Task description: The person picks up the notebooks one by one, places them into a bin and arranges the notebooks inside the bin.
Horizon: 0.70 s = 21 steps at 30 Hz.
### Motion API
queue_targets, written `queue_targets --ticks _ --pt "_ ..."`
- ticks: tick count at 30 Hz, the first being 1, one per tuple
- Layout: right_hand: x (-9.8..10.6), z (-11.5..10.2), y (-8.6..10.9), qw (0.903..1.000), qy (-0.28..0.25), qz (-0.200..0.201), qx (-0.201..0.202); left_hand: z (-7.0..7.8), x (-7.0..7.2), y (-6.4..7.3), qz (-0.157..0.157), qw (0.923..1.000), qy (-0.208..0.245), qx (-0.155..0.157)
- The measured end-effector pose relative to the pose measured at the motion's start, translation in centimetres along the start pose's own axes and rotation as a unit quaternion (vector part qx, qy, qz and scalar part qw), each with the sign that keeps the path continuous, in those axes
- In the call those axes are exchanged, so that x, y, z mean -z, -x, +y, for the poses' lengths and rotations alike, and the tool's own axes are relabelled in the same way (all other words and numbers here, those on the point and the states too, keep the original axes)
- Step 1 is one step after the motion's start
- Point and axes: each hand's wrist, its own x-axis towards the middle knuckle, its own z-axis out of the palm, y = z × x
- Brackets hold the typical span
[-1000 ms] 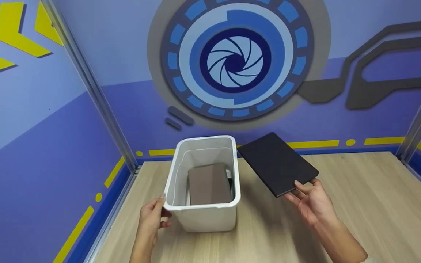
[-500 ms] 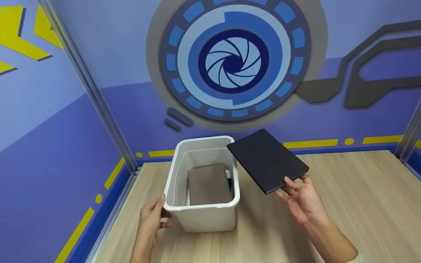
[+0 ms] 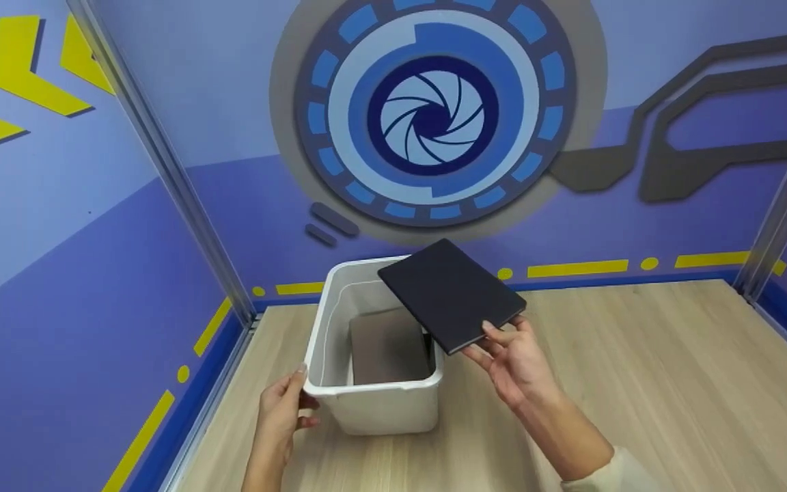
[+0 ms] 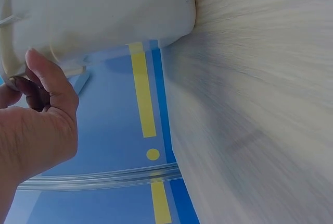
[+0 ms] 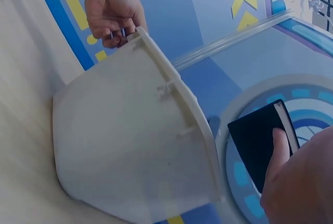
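A black hardcover notebook (image 3: 451, 294) is pinched at its near edge by my right hand (image 3: 516, 369), thumb on the cover and fingers beneath. It is held tilted above the right side of a white plastic bin (image 3: 387, 411), overlapping the rim in the head view. Inside the bin lies a brown-grey book (image 3: 387, 348), partly covered from sight by the notebook. My left hand (image 3: 279, 413) grips the bin's near left rim corner, its thumb on top. In the right wrist view, page edges show along one side of the notebook (image 5: 254, 138).
The bin stands on a light wooden table (image 3: 639, 369). Behind it rises a blue-purple printed wall (image 3: 243, 198), with a metal corner post (image 3: 182, 171) at the left and another post (image 3: 783, 219) at the right.
My right hand has carried the notebook leftward, from beside the bin to over its right rim. The left hand keeps its grip on the bin, which stays in place.
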Motion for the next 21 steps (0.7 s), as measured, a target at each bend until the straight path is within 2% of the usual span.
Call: queue_targets --ticks 6,11,17,21 --pt "-2.5 1.7 -0.6 0.9997 -0.024 0.004 -0.004 0.3 0.1 -0.1 0.002 1.0 -0.005 0.001" --pt "-4.3 3.0 -1.1 0.9997 -0.02 -0.009 -0.003 0.4 0.0 -0.1 0.006 0.9999 -0.009 -0.001" --pt "-5.7 4.6 -1.6 0.9997 -0.018 -0.017 -0.006 0.1 -0.1 0.0 0.008 0.9999 -0.008 0.003" --pt "-6.4 5.6 -2.0 0.9999 -0.012 -0.006 -0.001 0.1 -0.1 -0.1 0.008 0.9999 -0.009 0.007"
